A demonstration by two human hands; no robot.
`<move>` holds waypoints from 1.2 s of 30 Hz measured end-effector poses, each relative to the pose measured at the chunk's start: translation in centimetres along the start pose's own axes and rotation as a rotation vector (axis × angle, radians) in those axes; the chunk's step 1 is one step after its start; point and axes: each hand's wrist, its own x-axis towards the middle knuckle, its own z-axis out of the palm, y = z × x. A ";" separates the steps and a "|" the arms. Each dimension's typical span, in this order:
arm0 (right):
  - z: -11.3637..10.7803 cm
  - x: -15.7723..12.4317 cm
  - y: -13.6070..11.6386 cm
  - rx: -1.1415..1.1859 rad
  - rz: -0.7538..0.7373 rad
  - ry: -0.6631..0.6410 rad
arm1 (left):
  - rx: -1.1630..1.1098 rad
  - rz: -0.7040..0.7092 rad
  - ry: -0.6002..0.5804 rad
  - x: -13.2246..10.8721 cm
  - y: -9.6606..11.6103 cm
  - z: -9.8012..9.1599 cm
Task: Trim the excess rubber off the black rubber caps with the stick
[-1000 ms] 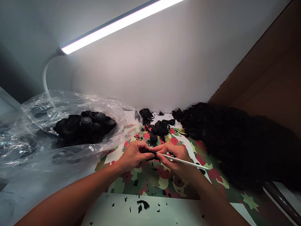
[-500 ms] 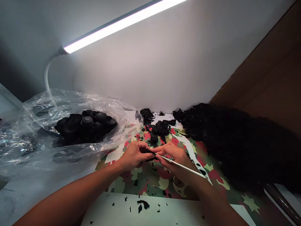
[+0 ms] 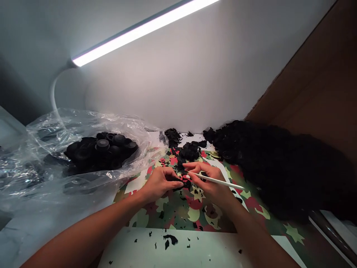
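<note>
Between the thumb and fingers of my left hand (image 3: 161, 183) is a small black rubbery piece (image 3: 186, 183), partly hidden by the fingers. My right hand (image 3: 210, 180) pinches a slim white pen-like tool (image 3: 220, 181), its tip pointing left and its long end resting back over the hand. A short gap lies between the tool's tip and the black piece. Just beyond my hands sits a small heap of black scraps (image 3: 191, 150) on the patterned sheet (image 3: 156, 219).
On the left, a clear plastic bag (image 3: 134, 126) holds round black parts (image 3: 102, 145). A large black pile (image 3: 267, 163) covers the right side beside a cardboard panel (image 3: 312, 82). Black shreds (image 3: 170, 239) lie on white paper in front. A lit tube lamp (image 3: 145, 33) hangs above.
My right hand has drawn up and away from my left hand, taking the white tool off the black piece. The left hand stays in place, and more of the piece shows.
</note>
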 end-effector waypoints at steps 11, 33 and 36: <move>0.8 -0.3 -1.3 0.109 0.014 -0.137 | 0.132 0.158 0.053 0.4 -0.5 -0.2; 0.9 -0.4 -1.1 0.080 0.026 -0.133 | 0.177 0.187 0.062 0.4 0.0 0.0; 1.0 -0.5 -1.3 0.117 0.030 -0.144 | 0.193 0.201 0.078 0.4 -0.1 -0.1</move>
